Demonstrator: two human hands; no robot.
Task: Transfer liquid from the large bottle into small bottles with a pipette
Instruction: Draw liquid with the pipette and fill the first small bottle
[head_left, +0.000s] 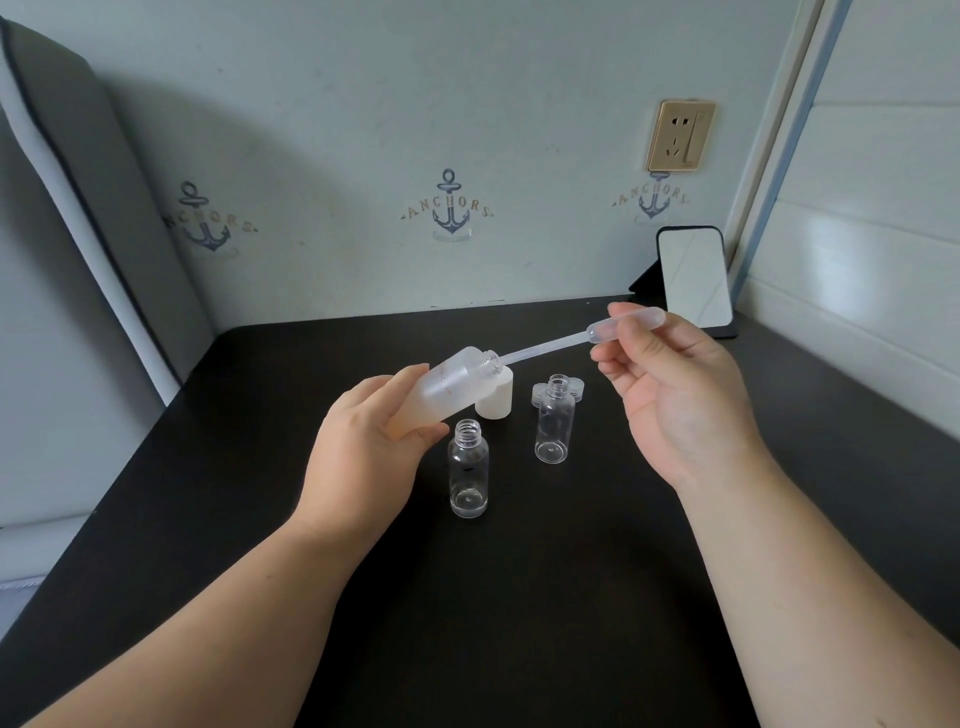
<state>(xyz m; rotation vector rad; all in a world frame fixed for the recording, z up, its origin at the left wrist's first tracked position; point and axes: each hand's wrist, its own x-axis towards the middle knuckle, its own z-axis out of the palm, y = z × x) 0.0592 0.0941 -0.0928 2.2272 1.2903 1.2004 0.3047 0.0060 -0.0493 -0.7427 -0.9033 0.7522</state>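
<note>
Left hand (363, 447) grips the large bottle (441, 389), tilted, its reddish print unreadable. Right hand (670, 384) pinches the pipette (582, 338) bulb, tip in that bottle's mouth. Two small bottles (468, 470) stand uncapped between the hands. Wall decals (448, 205) read "ANCHORS".

Black surface (519, 597); frosted white large bottle (447, 389); clear small bottles (468, 470); white cap (496, 397); pale wall (415, 104) patterned with navy anchors (448, 205); gold socket (680, 136).
</note>
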